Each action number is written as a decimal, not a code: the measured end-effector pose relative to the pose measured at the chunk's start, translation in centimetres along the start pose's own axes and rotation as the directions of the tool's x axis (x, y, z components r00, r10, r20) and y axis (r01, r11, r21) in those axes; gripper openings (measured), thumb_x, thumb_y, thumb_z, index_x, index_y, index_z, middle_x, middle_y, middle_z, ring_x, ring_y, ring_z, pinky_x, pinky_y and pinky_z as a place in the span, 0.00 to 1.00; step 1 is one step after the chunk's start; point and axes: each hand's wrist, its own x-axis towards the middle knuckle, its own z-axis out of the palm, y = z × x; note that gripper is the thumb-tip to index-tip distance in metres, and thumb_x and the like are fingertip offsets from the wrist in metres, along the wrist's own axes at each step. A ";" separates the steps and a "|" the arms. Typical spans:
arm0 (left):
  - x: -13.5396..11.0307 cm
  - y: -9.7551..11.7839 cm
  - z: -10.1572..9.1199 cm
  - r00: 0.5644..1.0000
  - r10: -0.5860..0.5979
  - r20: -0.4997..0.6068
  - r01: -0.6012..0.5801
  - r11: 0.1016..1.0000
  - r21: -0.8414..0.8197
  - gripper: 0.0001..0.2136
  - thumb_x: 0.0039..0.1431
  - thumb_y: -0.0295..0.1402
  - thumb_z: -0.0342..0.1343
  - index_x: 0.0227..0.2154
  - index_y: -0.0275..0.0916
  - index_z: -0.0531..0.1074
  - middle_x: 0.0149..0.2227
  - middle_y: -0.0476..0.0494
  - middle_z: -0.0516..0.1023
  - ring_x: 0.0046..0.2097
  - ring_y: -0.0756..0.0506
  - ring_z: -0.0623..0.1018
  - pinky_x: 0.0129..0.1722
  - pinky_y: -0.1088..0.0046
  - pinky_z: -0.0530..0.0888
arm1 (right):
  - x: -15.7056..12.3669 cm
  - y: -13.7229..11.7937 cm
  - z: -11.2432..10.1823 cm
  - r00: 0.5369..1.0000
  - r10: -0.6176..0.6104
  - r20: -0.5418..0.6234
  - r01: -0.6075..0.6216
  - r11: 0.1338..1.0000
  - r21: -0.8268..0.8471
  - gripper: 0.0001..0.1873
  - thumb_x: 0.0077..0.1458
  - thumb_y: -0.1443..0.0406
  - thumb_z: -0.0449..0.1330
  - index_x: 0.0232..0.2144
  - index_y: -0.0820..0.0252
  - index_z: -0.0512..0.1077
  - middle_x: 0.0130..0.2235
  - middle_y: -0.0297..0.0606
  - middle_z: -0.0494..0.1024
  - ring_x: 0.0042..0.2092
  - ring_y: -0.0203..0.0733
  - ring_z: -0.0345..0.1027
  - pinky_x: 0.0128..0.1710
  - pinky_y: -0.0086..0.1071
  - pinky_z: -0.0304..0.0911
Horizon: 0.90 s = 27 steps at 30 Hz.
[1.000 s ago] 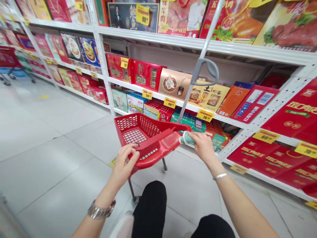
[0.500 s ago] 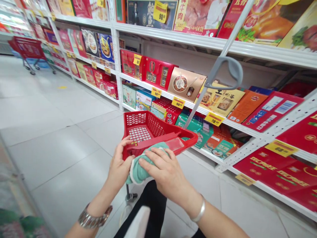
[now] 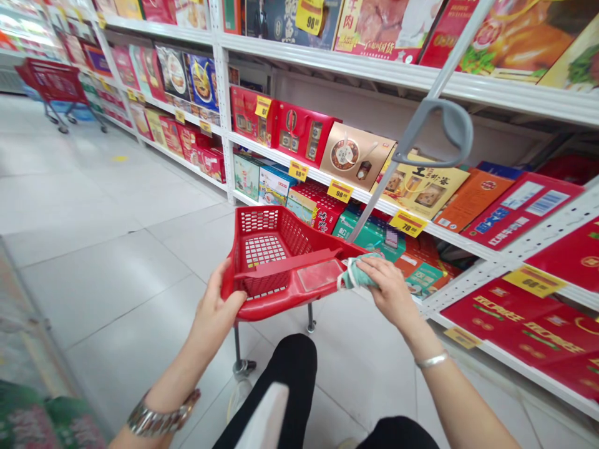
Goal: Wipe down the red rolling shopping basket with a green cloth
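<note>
In front of my knees stands a red plastic shopping cart [image 3: 276,307] with a perforated basket. My left hand [image 3: 219,299] grips the left end of its handle rim, thumb on top. A green cloth with white edging [image 3: 358,272] is bunched under my right hand [image 3: 384,284], which presses it around the right end of the handle. Between my hands, a clear panel [image 3: 321,275] on the handle lies uncovered. A grey pole with a loop-shaped grip [image 3: 433,131] rises at a slant behind the cart's right side.
White shelves [image 3: 374,68] with boxed goods and yellow price tags run along the right, close to the cart. Another red cart [image 3: 58,87] stands far left on the tiled floor [image 3: 116,274]. Green packages [image 3: 42,415] are at the lower left corner.
My right hand has slid the cloth from the middle-left of the handle to its right end. My left hand has shifted slightly left and now holds the rim away from the cloth.
</note>
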 end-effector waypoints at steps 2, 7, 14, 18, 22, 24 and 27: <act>0.2 0.1 -0.2 0.999 -0.013 0.030 0.014 0.999 -0.035 0.36 0.48 0.39 0.57 0.63 0.39 0.65 0.58 0.38 0.78 0.53 0.37 0.80 0.48 0.64 0.78 | -0.7 2.9 -0.2 0.998 0.059 -0.010 -0.059 0.998 -0.010 0.26 0.59 0.74 0.53 0.56 0.54 0.77 0.53 0.46 0.80 0.55 0.52 0.71 0.53 0.48 0.68; 1.5 0.3 -1.3 0.998 -0.029 0.059 0.035 0.994 -0.108 0.34 0.45 0.36 0.58 0.60 0.40 0.67 0.59 0.37 0.78 0.47 0.37 0.82 0.37 0.65 0.79 | -0.5 2.6 -1.9 0.979 0.138 -0.148 -0.151 0.985 -0.078 0.26 0.58 0.75 0.53 0.55 0.56 0.77 0.50 0.48 0.81 0.51 0.54 0.73 0.51 0.51 0.68; 3.8 -0.3 -2.1 0.997 0.038 0.074 -0.029 0.991 -0.127 0.29 0.43 0.36 0.59 0.53 0.42 0.70 0.57 0.40 0.79 0.49 0.37 0.81 0.40 0.64 0.80 | 3.7 -12.2 0.1 0.974 -0.202 -0.104 0.209 0.976 0.062 0.25 0.63 0.75 0.55 0.59 0.51 0.74 0.59 0.45 0.77 0.61 0.49 0.68 0.57 0.46 0.64; 4.7 -0.2 -2.4 0.989 0.050 0.141 -0.037 0.995 -0.094 0.28 0.44 0.39 0.60 0.52 0.41 0.70 0.57 0.39 0.79 0.49 0.37 0.81 0.42 0.63 0.79 | 4.4 -15.5 2.5 0.976 -0.217 -0.021 0.217 0.976 0.014 0.26 0.62 0.74 0.58 0.60 0.50 0.73 0.65 0.44 0.72 0.67 0.54 0.60 0.63 0.53 0.56; 5.4 0.0 -2.9 0.983 0.029 0.180 -0.016 0.997 -0.077 0.29 0.43 0.38 0.60 0.52 0.40 0.71 0.54 0.39 0.80 0.48 0.38 0.80 0.40 0.65 0.77 | 3.3 -13.5 2.7 0.982 -0.173 -0.075 0.173 0.985 -0.009 0.26 0.63 0.75 0.59 0.59 0.47 0.75 0.63 0.43 0.75 0.67 0.52 0.60 0.64 0.52 0.56; 5.8 -0.1 -3.1 0.981 0.021 0.191 -0.006 0.997 -0.079 0.29 0.42 0.38 0.61 0.52 0.41 0.72 0.53 0.40 0.81 0.45 0.39 0.81 0.38 0.66 0.76 | 2.4 -11.7 2.1 0.979 -0.175 -0.102 0.173 0.985 -0.023 0.25 0.64 0.75 0.58 0.58 0.47 0.76 0.60 0.43 0.77 0.65 0.50 0.62 0.61 0.48 0.60; 6.5 -0.2 -3.4 0.979 0.024 0.205 -0.008 0.997 -0.082 0.28 0.41 0.39 0.62 0.50 0.43 0.73 0.49 0.43 0.82 0.40 0.40 0.80 0.34 0.67 0.75 | 1.1 -8.8 1.1 0.983 -0.153 -0.099 0.151 0.988 -0.031 0.25 0.65 0.75 0.57 0.58 0.48 0.75 0.59 0.44 0.77 0.64 0.50 0.64 0.58 0.47 0.64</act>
